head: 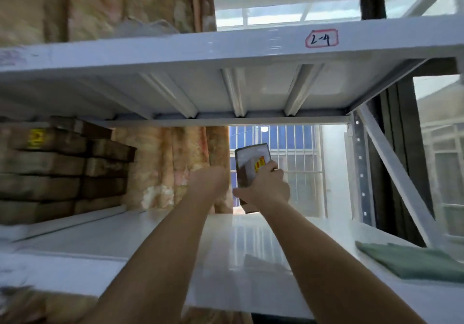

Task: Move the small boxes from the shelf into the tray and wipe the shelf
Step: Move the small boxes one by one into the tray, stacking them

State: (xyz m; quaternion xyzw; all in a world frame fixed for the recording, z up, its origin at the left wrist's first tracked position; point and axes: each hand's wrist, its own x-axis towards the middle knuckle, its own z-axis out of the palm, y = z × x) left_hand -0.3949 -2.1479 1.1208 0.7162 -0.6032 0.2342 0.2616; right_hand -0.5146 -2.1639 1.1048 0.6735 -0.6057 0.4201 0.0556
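My right hand (270, 188), fingers wrapped round a small box (252, 166), holds it upright above the white shelf (150, 243), near the back edge. My left hand (209, 182) is beside it, fingers curled; grip undetermined. Stacked boxes (62, 168) remain at left; green cloth (414, 261) lies at right

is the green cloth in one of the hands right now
No, the green cloth lies on the shelf at the right, while the right hand grips a small box.
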